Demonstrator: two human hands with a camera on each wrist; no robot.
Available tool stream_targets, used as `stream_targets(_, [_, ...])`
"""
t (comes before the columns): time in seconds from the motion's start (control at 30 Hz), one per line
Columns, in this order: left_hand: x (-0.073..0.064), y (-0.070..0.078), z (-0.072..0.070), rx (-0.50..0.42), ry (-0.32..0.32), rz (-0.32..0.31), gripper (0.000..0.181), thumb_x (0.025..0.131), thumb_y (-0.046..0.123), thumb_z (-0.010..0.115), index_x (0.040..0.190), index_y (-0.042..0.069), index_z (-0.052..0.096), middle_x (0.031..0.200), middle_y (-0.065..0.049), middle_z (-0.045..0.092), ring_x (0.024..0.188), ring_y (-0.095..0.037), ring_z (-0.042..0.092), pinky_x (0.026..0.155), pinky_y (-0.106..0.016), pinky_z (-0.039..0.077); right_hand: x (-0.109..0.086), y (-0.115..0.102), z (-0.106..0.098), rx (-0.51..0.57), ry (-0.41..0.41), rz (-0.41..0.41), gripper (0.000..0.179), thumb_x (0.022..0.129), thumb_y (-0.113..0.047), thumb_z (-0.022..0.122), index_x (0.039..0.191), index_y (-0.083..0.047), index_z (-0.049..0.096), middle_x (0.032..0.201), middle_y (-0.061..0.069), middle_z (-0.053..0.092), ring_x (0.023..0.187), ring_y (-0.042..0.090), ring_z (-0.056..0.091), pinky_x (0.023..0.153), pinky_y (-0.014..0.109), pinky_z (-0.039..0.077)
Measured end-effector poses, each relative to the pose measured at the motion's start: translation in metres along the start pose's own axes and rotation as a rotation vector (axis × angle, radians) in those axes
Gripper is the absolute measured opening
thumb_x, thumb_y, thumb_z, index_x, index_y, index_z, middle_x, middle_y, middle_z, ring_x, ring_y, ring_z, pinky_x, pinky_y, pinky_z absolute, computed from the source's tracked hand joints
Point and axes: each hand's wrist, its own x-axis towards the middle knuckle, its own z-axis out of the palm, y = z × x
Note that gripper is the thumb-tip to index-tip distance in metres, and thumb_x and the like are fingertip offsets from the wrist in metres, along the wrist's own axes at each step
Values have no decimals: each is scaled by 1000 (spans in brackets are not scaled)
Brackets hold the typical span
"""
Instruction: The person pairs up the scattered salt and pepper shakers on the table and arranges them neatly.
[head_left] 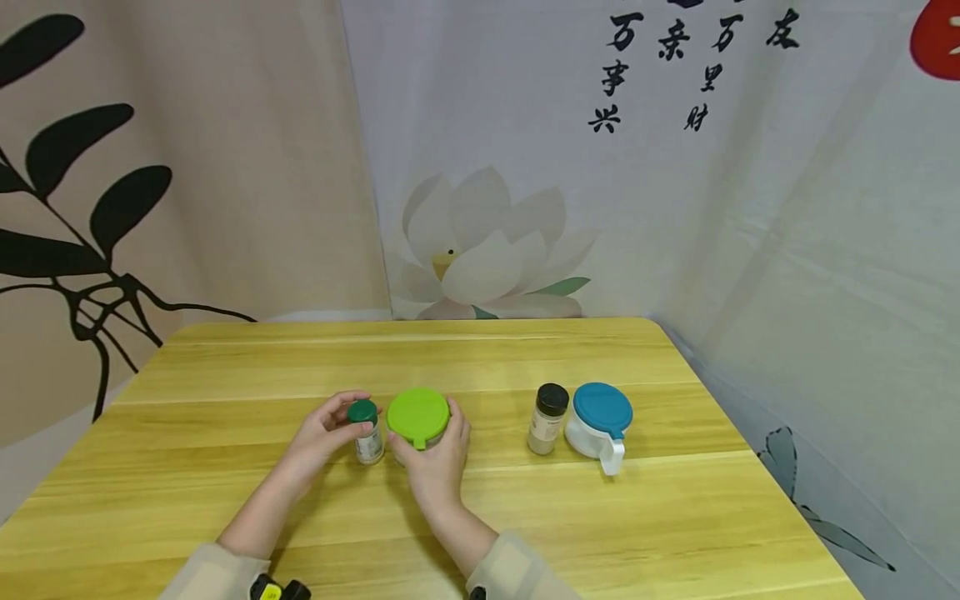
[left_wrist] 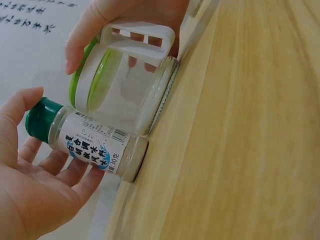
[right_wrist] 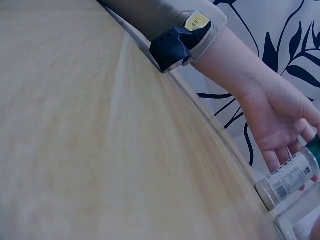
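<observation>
A small clear spice bottle (head_left: 368, 443) with a dark green cap and a printed label stands upright on the table. My left hand (head_left: 321, 439) holds it from the left, thumb by the cap and fingers behind the label in the left wrist view. Right beside it is a clear glass jar (left_wrist: 127, 92) with a white handle and a bright green lid (head_left: 417, 413). My right hand (head_left: 441, 473) grips this jar, thumb on the near left side and fingers round the right. In the right wrist view the spice bottle (right_wrist: 289, 180) shows at the right edge; the jar is mostly cut off.
Farther right on the wooden table (head_left: 300, 367) stand a black-capped spice bottle (head_left: 545, 425) and a white-handled jar with a blue lid (head_left: 602, 408), close together. A printed cloth (head_left: 480, 100) hangs behind the table's back edge.
</observation>
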Motion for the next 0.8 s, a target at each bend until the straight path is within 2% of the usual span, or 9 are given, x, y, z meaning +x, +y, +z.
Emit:
stream_targets(0.47, [-1,2,0,14,36,24,52,93,18,64,138,1,42,123,-14,54,104,-19,54,87,-28,47,-2,-4,-2,71,-30,7,95,73,-32,83,147,-11,27,136,5,33,117,24,41,98,52,34])
stream_targets(0.8, [-1,4,-2,22,26,57,52,93,17,65,138,5,44,128,-16,55,107,-20,54,88,-28,46,-2,-5,-3,35,-38,-26,94,77,-34,79,148,-5,25,137,8,33,118,26,42,97,53,37])
